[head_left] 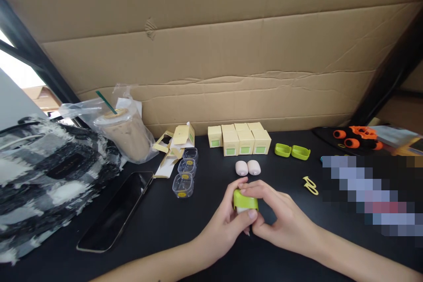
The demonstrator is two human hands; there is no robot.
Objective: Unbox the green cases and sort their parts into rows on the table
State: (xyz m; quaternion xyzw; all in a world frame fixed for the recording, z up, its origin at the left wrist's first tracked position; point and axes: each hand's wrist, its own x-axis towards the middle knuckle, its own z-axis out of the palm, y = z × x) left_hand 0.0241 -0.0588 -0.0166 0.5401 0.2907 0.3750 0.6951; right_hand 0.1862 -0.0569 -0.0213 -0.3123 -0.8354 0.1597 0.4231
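Observation:
Both my hands meet at the middle of the black table around a small white case with a lime green cover (pixel 245 200). My left hand (pixel 228 220) cups it from the left with the thumb across its front. My right hand (pixel 276 218) grips it from the right, fingers over the green top. Just beyond lie two pale pink rounded cases (pixel 247 167). An open green cover (pixel 292 151) lies to the right of them. A yellow clip (pixel 310 185) lies right of my hands.
Several small cream boxes (pixel 243 139) stand in a row by the cardboard wall (pixel 211 53). Three clear plastic trays (pixel 187 172), opened box flaps (pixel 175 145), a bagged iced drink (pixel 124 132), a phone (pixel 115 211) and a furry bag (pixel 42 180) sit left. Orange parts (pixel 355 137) lie far right.

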